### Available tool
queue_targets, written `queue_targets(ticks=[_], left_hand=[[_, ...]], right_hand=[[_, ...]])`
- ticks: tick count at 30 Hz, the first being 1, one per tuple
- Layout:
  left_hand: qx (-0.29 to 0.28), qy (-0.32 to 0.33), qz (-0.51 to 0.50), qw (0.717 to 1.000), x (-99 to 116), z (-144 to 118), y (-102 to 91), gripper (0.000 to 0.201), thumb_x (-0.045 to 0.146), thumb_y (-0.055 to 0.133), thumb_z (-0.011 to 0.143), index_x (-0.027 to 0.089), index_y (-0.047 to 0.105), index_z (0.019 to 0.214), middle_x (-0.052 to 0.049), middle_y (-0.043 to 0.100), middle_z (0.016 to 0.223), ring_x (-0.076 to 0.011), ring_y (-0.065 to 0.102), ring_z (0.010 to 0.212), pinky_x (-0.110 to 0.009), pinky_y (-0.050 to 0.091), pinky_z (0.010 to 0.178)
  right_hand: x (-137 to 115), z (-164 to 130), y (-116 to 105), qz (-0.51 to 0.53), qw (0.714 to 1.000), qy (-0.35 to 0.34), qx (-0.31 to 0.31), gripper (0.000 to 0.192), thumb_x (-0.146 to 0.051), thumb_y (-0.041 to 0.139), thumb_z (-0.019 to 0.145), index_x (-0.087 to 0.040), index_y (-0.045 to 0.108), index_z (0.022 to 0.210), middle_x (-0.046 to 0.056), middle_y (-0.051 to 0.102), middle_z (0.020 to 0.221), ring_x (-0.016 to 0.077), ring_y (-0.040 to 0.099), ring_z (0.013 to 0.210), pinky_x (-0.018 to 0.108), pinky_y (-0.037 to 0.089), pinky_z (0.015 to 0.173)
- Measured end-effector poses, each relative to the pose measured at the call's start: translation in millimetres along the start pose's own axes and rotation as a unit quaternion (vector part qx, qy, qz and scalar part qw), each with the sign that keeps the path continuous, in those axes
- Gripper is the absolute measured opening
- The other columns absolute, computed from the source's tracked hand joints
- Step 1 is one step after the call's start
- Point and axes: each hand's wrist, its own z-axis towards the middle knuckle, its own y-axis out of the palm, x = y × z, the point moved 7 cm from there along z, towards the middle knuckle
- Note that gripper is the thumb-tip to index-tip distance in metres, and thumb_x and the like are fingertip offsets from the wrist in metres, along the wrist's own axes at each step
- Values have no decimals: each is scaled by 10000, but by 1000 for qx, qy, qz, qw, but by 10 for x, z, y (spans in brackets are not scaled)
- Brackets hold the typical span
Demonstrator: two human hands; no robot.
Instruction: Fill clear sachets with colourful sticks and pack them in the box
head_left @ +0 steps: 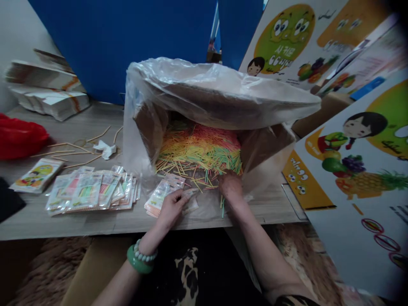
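A cardboard box (pixel 149 127) lined with clear plastic lies on its side on the wooden table (pixel 79 221), full of thin coloured sticks (pixel 200 148) in yellow, orange, green and pink. My right hand (pixel 230 185) reaches into the spilled sticks at the box mouth, fingers curled over some of them. My left hand (pixel 172 208), with green and white bracelets at the wrist, pinches a small clear packet (pixel 188 199) beside a little stack of packets (pixel 162 193) in front of the box.
A spread of filled packets (pixel 92 190) lies left of my hands, with a printed card pack (pixel 36 174) further left. A red bag (pixel 19 138), folded cartons (pixel 47 91), loose wooden sticks and crumpled paper (pixel 105 148) sit behind. Cartoon fruit posters (pixel 357 170) stand at right.
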Motion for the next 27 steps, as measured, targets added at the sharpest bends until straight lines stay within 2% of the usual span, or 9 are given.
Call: queue_targets(ticks=[4, 8, 12, 15, 17, 20, 23, 25, 27], left_hand=[[27, -4, -96, 995, 5, 45, -92, 301, 460, 658, 759, 170, 612, 692, 13, 541, 663, -142, 469, 648, -262, 371, 631], [14, -21, -108, 994, -18, 43, -116, 337, 460, 699, 736, 172, 560, 628, 26, 500, 619, -128, 445, 612, -257, 348, 603], [21, -30, -121, 992, -46, -6, -176, 328, 448, 719, 723, 173, 567, 630, 26, 518, 616, -126, 453, 602, -257, 348, 591], [29, -38, -139, 989, -62, -18, -200, 315, 444, 732, 717, 170, 594, 647, 21, 546, 627, -126, 470, 605, -258, 368, 597], [35, -42, -164, 985, -66, -13, -206, 322, 441, 762, 693, 163, 606, 649, 14, 567, 638, -129, 494, 622, -259, 392, 615], [44, -59, -246, 967, -69, -8, -212, 354, 461, 804, 653, 154, 639, 715, -16, 639, 723, -156, 570, 689, -280, 452, 670], [40, -95, -307, 946, -69, -25, -212, 422, 474, 814, 647, 154, 672, 884, -45, 693, 832, -187, 621, 727, -321, 499, 695], [34, -99, -299, 949, -34, -35, -228, 437, 475, 793, 675, 160, 673, 954, -54, 705, 861, -197, 634, 734, -340, 512, 703], [33, -58, -225, 972, 57, -32, -265, 337, 461, 741, 733, 164, 671, 876, -59, 708, 855, -211, 643, 776, -357, 517, 744]], right_hand=[[-344, 168, -98, -54, 998, -34, 21, 304, -252, 433, 961, -110, 647, 1123, 185, 670, 1117, 283, 598, 1065, 376, 433, 899], [-670, 412, 40, -83, 994, -72, -8, 294, -262, 483, 947, -84, 643, 1117, 201, 644, 1149, 310, 571, 1093, 401, 424, 901], [-761, 477, 122, -110, 988, -111, -2, 304, -124, 413, 932, -97, 652, 1118, 201, 636, 1142, 314, 553, 1101, 414, 408, 894], [-752, 458, 93, -114, 980, -161, 23, 323, -127, 381, 940, -120, 646, 1124, 193, 618, 1190, 315, 525, 1123, 422, 392, 902], [-693, 474, 45, -92, 980, -171, 36, 317, -143, 380, 941, -124, 635, 1128, 185, 605, 1235, 307, 516, 1136, 414, 382, 918], [-544, 556, -70, -16, 989, -140, 51, 293, -143, 409, 902, -120, 610, 1113, 171, 637, 1180, 279, 542, 1100, 392, 372, 950], [-399, 599, -194, 135, 985, -84, 62, 288, -143, 379, 879, -148, 571, 1095, 118, 676, 1043, 232, 588, 994, 342, 411, 916], [-370, 528, -222, 270, 958, -71, 65, 258, -192, 344, 904, -180, 550, 1058, 83, 680, 1013, 202, 603, 951, 312, 443, 879], [-428, 360, -147, 383, 918, -90, 40, 226, -257, 336, 920, -200, 545, 982, 63, 681, 978, 189, 613, 936, 306, 463, 864]])
